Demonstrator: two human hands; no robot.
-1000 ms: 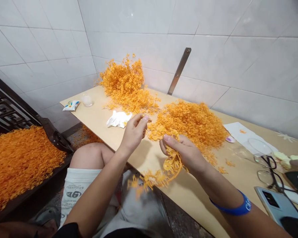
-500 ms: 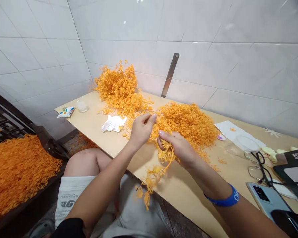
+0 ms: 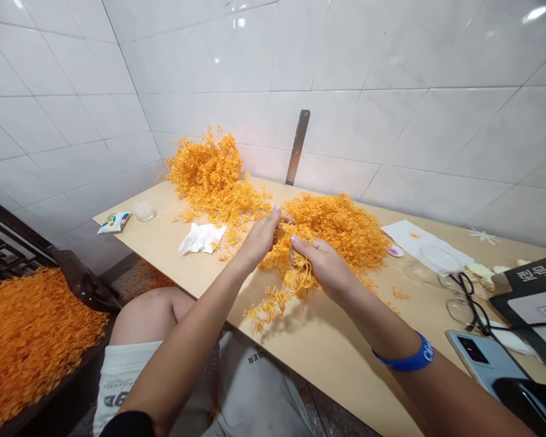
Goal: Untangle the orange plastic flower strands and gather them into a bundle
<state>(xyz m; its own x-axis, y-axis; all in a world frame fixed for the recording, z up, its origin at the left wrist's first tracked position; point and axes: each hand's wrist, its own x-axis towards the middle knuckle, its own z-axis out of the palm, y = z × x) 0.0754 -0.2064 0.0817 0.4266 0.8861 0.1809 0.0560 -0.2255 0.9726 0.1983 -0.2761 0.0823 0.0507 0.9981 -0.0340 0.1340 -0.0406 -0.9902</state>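
Note:
My right hand (image 3: 323,263) is closed around a strand of orange plastic flowers (image 3: 273,303), its thumb pressed on the stems. The loose end of that strand trails left over the front of the table. Just left of it, my left hand (image 3: 260,238) is held up with its thumb raised and fingers stretched forward, apart; I see nothing gripped in it. Behind both hands lies a large heap of orange plastic flowers (image 3: 346,233). A second, taller pile of orange flowers (image 3: 204,167) stands farther back on the left.
Crumpled white tissue (image 3: 201,238), a small clear cup (image 3: 143,210) and a packet (image 3: 114,223) lie on the table's left. To the right are a white sheet (image 3: 425,246), glasses (image 3: 471,303) and a phone (image 3: 471,355). An orange-filled container (image 3: 36,328) sits lower left.
My left hand has gone from a pinch to stretched fingers. The strand's loose end has swung up and left, from hanging past the table edge to over the tabletop. The camera view has shifted slightly.

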